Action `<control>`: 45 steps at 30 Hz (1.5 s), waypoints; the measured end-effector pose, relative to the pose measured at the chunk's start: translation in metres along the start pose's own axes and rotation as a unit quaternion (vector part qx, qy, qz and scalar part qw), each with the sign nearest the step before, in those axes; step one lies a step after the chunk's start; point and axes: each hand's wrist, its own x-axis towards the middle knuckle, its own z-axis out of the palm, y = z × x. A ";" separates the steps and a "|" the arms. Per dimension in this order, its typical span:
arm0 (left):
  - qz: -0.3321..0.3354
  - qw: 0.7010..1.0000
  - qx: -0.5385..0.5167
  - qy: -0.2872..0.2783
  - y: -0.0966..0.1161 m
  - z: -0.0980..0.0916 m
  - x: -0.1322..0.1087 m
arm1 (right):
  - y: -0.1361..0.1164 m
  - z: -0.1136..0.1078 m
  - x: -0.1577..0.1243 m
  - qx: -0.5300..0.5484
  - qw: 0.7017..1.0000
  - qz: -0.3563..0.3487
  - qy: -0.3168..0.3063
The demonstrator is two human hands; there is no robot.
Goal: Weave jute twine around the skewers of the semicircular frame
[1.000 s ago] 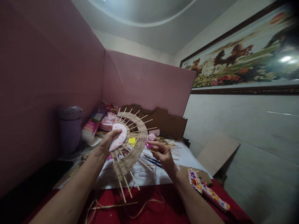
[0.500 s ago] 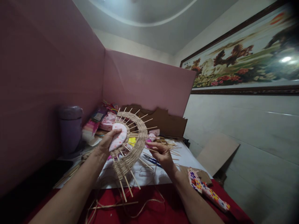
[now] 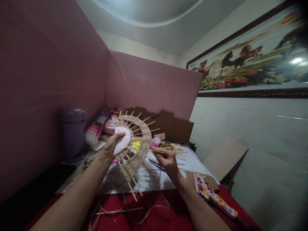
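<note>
My left hand (image 3: 111, 145) is closed on a half-round woven fan (image 3: 143, 146), its thumb pressed on the padded white centre (image 3: 123, 141) with small pink dots. Thin wooden sticks radiate from that centre through a wide band of brown twine and stick out past its outer edge. At the band's right edge, my right hand (image 3: 168, 159) pinches one of these sticks between thumb and fingers. Loose twine (image 3: 157, 206) trails below the fan over the white sheet and red cloth. Dark-handled snips (image 3: 156, 163) lie behind it, partly covered by my right hand.
A purple lidded container (image 3: 73, 134) stands at the left by the pink wall. Packets of coloured material (image 3: 96, 128) are piled beside it. Torn brown cardboard (image 3: 172, 126) leans at the back. A flower-patterned strip (image 3: 216, 197) lies on the right, near cut sticks (image 3: 181, 157).
The fan has turned slightly counterclockwise: its lower sticks have shifted right and up, its upper ones left. Both hands keep nearly the same place and hold.
</note>
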 end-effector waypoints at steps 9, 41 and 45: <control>0.060 0.997 -0.011 0.045 0.002 0.000 0.005 | -0.002 0.005 -0.005 0.047 0.996 0.067 -0.020; 0.205 0.976 0.036 0.058 -0.001 0.007 -0.001 | 0.001 0.000 -0.003 -0.043 0.995 0.001 -0.095; 0.217 0.973 0.030 0.069 -0.001 0.005 0.000 | -0.003 0.001 -0.003 -0.098 0.991 -0.056 -0.066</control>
